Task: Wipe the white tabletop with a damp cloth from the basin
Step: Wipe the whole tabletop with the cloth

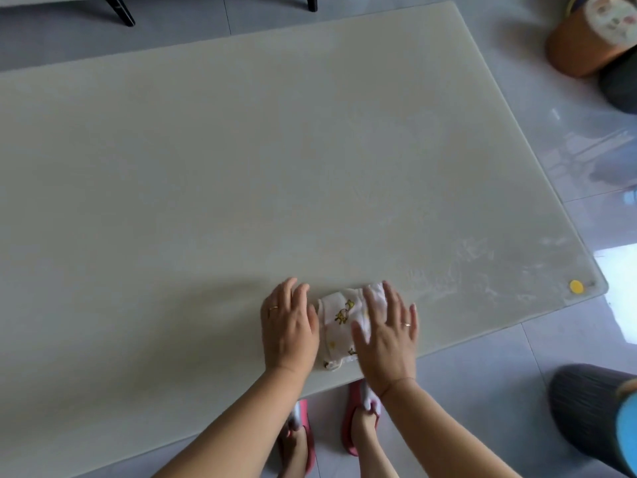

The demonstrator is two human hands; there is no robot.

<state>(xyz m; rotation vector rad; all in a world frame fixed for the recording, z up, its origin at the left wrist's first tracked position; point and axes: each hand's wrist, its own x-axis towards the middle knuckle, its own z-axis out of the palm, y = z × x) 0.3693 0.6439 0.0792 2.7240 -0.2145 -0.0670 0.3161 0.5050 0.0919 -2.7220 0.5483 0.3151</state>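
- Cloth [339, 317] folded into a pad, flat on the bench [241, 167] at my near edge.
- Left hand [291, 326]: fingers [291, 293] straight, together, bracing the pad's left side.
- Right hand [387, 334]: fingers straight, slightly spread, pressing on top. Neither grips.
- Flat palms should give even pressure; wet streaks [475, 257] only on the right.

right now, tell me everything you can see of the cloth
The cloth is white soft-looking fabric printed with small yellow figures, folded into a compact pad. It lies flat on the white tabletop near its front edge. The left hand rests at its left side; the right hand lies flat over its right part.
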